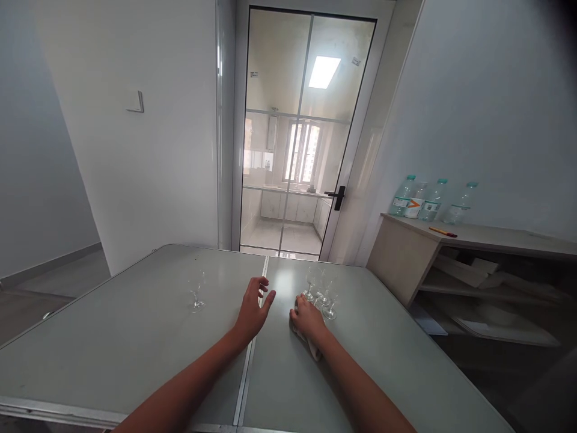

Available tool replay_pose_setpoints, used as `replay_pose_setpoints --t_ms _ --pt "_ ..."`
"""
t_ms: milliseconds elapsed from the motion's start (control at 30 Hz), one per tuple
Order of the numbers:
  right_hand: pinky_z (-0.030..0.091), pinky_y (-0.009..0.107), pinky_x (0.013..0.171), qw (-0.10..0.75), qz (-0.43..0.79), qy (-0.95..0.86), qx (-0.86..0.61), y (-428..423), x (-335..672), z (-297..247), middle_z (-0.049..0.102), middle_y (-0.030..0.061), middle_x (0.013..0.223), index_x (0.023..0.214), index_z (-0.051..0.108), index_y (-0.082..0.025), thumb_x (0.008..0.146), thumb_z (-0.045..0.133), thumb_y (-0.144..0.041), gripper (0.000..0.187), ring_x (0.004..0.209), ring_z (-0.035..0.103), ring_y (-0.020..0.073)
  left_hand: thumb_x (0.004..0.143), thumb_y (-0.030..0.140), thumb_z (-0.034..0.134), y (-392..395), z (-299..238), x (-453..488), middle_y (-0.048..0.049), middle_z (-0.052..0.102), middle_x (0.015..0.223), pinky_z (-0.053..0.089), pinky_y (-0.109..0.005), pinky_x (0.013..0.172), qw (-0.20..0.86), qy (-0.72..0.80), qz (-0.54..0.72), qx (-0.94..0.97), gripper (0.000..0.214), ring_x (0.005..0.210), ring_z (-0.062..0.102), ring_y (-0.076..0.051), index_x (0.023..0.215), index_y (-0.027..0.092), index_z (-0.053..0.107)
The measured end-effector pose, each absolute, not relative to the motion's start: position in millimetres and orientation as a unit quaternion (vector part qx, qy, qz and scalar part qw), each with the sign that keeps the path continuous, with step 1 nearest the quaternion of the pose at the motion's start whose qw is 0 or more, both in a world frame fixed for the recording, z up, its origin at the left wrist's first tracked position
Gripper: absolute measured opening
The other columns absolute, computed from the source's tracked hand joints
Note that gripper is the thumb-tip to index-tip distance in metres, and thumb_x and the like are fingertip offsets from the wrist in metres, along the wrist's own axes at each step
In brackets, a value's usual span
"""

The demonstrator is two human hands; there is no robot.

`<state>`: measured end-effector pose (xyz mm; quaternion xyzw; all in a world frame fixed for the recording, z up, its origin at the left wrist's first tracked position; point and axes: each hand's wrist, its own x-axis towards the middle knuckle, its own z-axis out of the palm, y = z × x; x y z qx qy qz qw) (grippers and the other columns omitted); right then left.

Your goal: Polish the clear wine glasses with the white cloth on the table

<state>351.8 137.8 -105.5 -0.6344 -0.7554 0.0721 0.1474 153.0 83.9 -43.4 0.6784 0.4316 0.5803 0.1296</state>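
My left hand [253, 307] hovers over the table's middle seam, fingers curved and apart, with nothing in it. My right hand [310, 320] is closed over a light, crumpled cloth [314, 350] that shows below the palm. Just beyond my right fingers stands a cluster of small clear stemmed glasses [323, 294]; whether the fingertips touch one, I cannot tell. Off to the left, a single stemmed glass [197, 297] stands upright on the grey-green table [135, 337].
A wooden shelf unit [410, 258] stands right of the table, with several plastic bottles [435, 201] and a red-and-yellow pen-like object [443, 232] on top. Behind the table is a closed glass-paned door [297, 150] with a black handle [339, 197].
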Motion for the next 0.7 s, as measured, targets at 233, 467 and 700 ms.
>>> replay_pose_setpoints --t_ms 233,467,700 --pt "0.044 0.030 0.092 0.167 0.071 -0.773 -0.607 132.5 352.7 -100.2 0.055 0.0099 0.147 0.126 0.062 -0.024 0.090 0.054 -0.025 0.037 0.124 0.060 0.0250 0.093 0.017 0.058 85.7 -14.0 114.8 -0.0062 0.058 0.094 0.048 -0.034 0.077 -0.126 0.374 0.645 0.654 0.010 0.086 0.057 -0.020 0.102 0.021 0.056" --pt "0.038 0.024 0.075 0.179 0.072 -0.790 -0.582 123.9 349.8 -89.1 0.072 0.0035 0.108 0.106 0.068 -0.027 0.088 0.054 -0.020 0.024 0.099 0.065 0.0205 0.087 0.020 0.060 95.4 14.1 47.7 -0.0121 0.060 0.096 0.042 -0.046 0.094 -0.280 0.496 0.623 0.536 0.011 0.100 0.056 -0.029 0.097 0.018 0.065" --pt "0.036 0.024 0.073 0.182 0.074 -0.788 -0.583 124.5 348.6 -87.1 0.072 0.0031 0.104 0.104 0.068 -0.026 0.088 0.054 -0.018 0.023 0.095 0.064 0.0193 0.092 0.050 0.051 92.6 32.4 -9.3 -0.0165 0.059 0.119 0.038 -0.053 0.103 -0.159 0.700 0.577 0.389 0.039 0.122 0.051 -0.036 0.114 0.018 0.059"
